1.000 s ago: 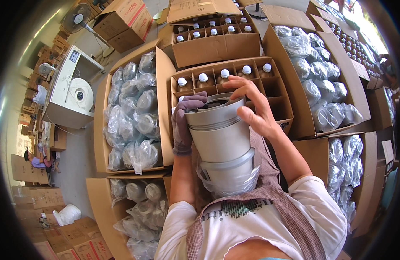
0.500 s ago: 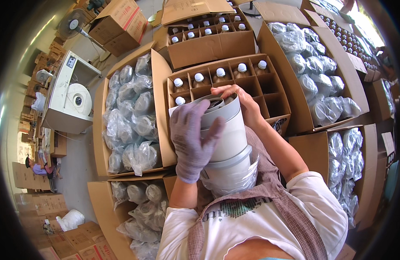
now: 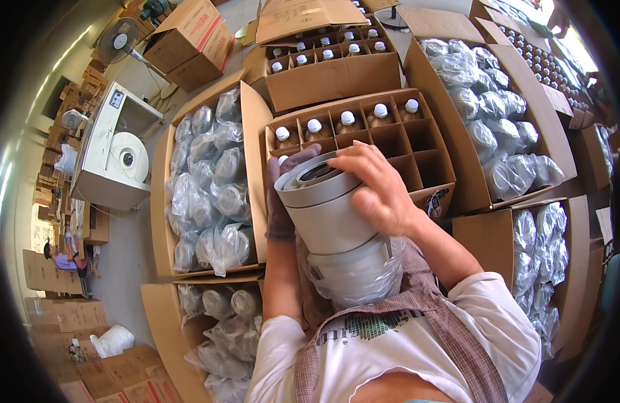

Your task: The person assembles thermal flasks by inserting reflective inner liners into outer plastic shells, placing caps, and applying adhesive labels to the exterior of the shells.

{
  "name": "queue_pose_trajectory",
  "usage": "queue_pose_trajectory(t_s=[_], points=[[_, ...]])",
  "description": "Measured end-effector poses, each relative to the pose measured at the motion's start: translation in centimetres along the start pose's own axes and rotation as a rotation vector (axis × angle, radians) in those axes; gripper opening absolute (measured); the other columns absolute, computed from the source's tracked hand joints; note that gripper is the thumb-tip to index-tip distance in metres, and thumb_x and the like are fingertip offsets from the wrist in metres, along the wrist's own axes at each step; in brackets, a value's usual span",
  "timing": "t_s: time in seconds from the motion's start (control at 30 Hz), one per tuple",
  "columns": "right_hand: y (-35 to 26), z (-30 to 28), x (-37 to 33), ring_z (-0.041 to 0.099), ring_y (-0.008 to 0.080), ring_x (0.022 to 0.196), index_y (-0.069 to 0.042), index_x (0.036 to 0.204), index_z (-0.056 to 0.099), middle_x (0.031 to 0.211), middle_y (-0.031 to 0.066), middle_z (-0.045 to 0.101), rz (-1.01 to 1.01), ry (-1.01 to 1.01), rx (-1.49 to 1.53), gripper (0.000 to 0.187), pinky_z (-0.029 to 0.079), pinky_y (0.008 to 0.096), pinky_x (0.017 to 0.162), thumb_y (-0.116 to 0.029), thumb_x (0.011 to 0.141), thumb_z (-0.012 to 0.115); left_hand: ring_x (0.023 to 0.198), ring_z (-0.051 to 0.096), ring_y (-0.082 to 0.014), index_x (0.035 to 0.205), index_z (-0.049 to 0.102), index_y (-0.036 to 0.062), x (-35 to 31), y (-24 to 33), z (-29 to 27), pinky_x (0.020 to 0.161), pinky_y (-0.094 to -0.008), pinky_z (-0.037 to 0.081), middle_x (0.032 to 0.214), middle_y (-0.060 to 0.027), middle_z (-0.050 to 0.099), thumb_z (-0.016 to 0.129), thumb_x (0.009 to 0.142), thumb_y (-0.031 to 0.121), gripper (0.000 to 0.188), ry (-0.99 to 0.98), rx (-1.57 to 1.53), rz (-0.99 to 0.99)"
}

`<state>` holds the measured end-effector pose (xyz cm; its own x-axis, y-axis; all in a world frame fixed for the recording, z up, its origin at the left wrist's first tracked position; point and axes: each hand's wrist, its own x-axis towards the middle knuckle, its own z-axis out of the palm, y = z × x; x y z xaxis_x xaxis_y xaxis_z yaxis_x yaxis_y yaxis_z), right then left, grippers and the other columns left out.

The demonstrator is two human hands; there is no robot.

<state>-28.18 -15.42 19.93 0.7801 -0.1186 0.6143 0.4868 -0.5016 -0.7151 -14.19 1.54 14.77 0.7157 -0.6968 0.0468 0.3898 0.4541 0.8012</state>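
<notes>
A pale grey plastic cylinder (image 3: 330,208) with an inner ring (image 3: 317,174) at its upper end leans against my apron. Clear plastic film (image 3: 350,282) covers its lower part. My left hand (image 3: 278,195), in a grey-purple glove, is closed around the cylinder's left side, its fingers partly hidden behind the rim. My bare right hand (image 3: 380,188) lies over the right of the upper rim, fingers stretched toward the inner ring and thumb apart near the outer wall. Just beyond stands a divided carton (image 3: 364,94) with several white-capped brown bottles (image 3: 347,122).
Cartons of plastic-wrapped items stand at left (image 3: 256,168), lower left (image 3: 159,316), right (image 3: 552,134) and lower right (image 3: 484,245). Another bottle carton (image 3: 333,84) is behind. A white machine (image 3: 98,174) and a fan (image 3: 118,40) stand left. A person (image 3: 65,260) is far left.
My left hand has moved from the cylinder's front to its left side. My right hand has come nearer, over the rim. The cylinder's upper end is tipped more to the left.
</notes>
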Motion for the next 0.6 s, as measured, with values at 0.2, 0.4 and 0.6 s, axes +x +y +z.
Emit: queue_pose_trajectory(t_s=[0.2,0.4,0.6], points=[[5.5,-0.8,0.7,0.059,0.0244,0.118,0.001,0.124,0.063,0.124,0.0159,0.064,0.602,0.006,0.712,0.067,0.041,0.0387,0.106,-0.055,0.106,0.031,0.120,0.058,-0.0234,0.127,0.061,-0.0039,-2.4,3.7,6.7,0.106,-0.0356,0.042,0.132,-0.0155,0.061,0.031,0.105,0.056,0.071,0.140,0.932,0.511],[0.0,-0.7,0.3,0.058,0.0257,0.108,0.000,0.118,0.061,0.112,0.0169,0.061,0.087,0.033,0.123,0.048,0.041,0.0403,0.103,-0.043,0.100,0.048,0.120,0.058,-0.0266,0.124,0.063,-0.0043,-1.6,2.3,2.0,0.109,-0.0380,0.040,0.128,-0.0159,0.063,0.031,0.106,0.055,0.069,0.154,0.436,0.152],[6.5,0.9,0.2,0.057,0.0269,0.118,0.003,0.104,0.062,0.125,0.0183,0.063,0.550,0.107,0.917,0.055,0.038,0.0371,0.108,-0.044,0.106,0.035,0.118,0.061,-0.0278,0.111,0.071,0.0024,-1.9,3.2,6.6,0.114,-0.0480,0.034,0.119,-0.0111,0.069,0.055,0.101,0.035,0.038,-0.047,1.121,0.698]])
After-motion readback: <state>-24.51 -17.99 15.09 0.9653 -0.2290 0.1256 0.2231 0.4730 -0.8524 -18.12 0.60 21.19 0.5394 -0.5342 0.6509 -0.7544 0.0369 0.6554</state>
